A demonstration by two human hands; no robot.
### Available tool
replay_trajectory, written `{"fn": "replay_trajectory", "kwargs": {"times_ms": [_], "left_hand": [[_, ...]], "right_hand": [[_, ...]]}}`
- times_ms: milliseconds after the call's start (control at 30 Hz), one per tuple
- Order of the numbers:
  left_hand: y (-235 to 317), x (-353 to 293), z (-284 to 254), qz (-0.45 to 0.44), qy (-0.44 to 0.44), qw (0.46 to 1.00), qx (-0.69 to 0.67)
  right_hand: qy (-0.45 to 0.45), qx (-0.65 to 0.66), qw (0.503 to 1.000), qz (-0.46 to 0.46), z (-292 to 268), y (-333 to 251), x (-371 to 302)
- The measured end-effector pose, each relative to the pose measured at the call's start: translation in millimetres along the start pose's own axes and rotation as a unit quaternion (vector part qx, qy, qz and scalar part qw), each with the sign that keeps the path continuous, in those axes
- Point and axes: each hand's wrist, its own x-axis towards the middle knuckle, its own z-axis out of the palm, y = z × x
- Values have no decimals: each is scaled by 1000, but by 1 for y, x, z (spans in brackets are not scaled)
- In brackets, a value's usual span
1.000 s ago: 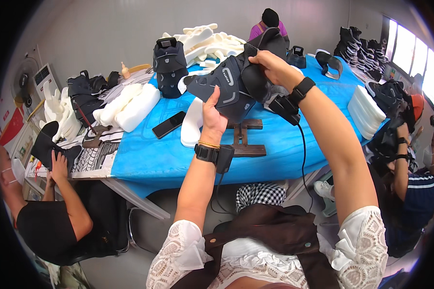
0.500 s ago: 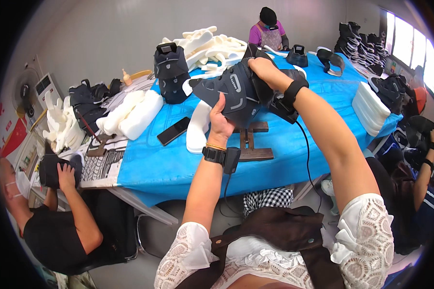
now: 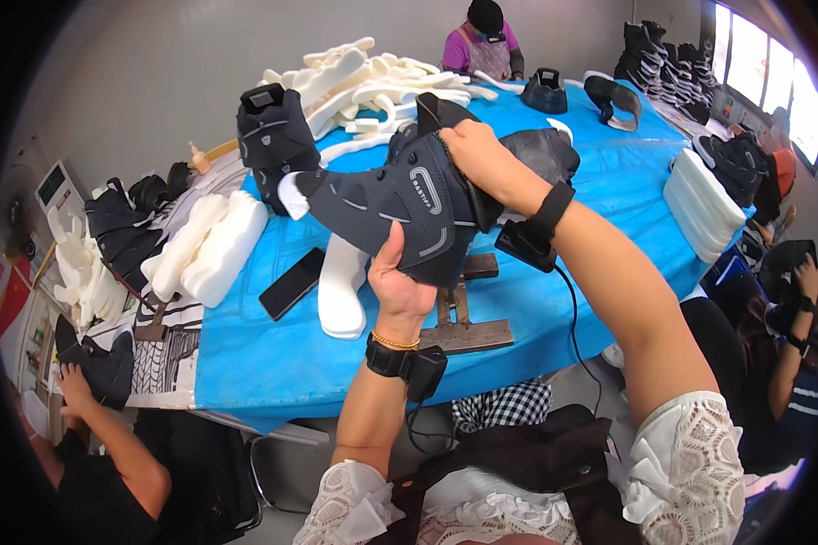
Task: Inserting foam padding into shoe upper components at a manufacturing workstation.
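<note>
Over the table I hold a dark grey boot upper with its toe to the left; a white foam end sticks out at the toe. My left hand supports it from below at the heel, thumb up along the side. At the top, my right hand has its fingers closed around the collar edge; the fingertips are hidden inside. A curved white foam piece lies beneath the upper. Close to my left hand is a brown metal stand, partly covered. Another dark upper lies behind my right wrist.
A blue sheet covers the table. On it are a phone, stacked dark uppers, a white foam heap and foam stacks. Co-workers sit left, right and at the far side. A cable hangs from my right wrist.
My view has shifted, so the table's things sit further left. The upper has come lower and left in view, its toe swung more leftward. The left co-worker's upper is now lower, at the table edge.
</note>
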Motion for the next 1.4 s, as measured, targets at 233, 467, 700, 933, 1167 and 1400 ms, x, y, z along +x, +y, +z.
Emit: {"fn": "replay_trajectory", "kwargs": {"times_ms": [233,467,700,933,1167,1400], "left_hand": [[5,6,-15,61,-25,977,201],[8,11,-22,106,-51,966,232],[5,6,-2,90,-26,978,187],[54,46,39,-40,-82,993,80],[57,72,-18,-166,-145,974,-45],[45,51,-32,-93,-138,984,70]], "right_hand": [[7,-109,992,-71,2,10,3],[-83,242,954,157,-57,-16,-21],[72,-47,996,9,-62,-41,-88],[109,118,986,-40,-99,-66,-57],[-152,588,771,189,-84,-33,-36],[-101,570,788,212,-77,-37,-30]]}}
